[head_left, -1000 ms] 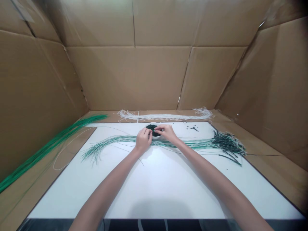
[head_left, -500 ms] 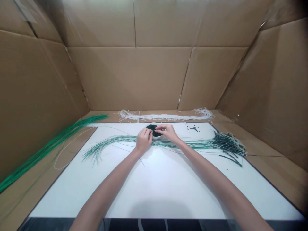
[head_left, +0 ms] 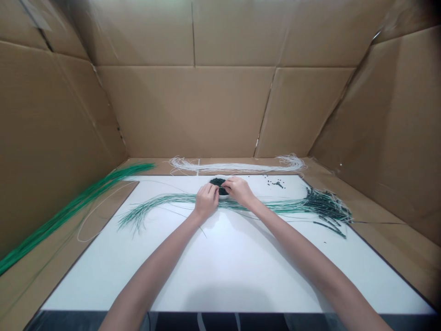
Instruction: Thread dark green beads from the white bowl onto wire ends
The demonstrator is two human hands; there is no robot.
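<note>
At the far middle of the board, my left hand (head_left: 207, 198) is closed in a pinch on a thin green wire (head_left: 221, 186), whose tip shows between my hands. My right hand (head_left: 239, 190) is pinched closed beside that tip; whatever lies between its fingertips is too small to make out. Both hands are at a white bowl (head_left: 223, 197) filled with small dark green beads (head_left: 217, 181). Below the bowl a long bundle of green and white wires (head_left: 172, 198) runs across the board, partly hidden by my hands. Dark beaded ends (head_left: 327, 205) lie at its right.
Loose beads (head_left: 275, 183) are scattered right of the bowl. Behind the white board (head_left: 220, 266) rests a bundle of white wires (head_left: 234, 167). Bright green wires (head_left: 79, 200) lean along the left side. Cardboard walls (head_left: 179, 110) enclose the back and both sides.
My right hand has shifted slightly left, its fingertips drawing closer to the wire tip and my left hand. My left hand stays in nearly the same place.
</note>
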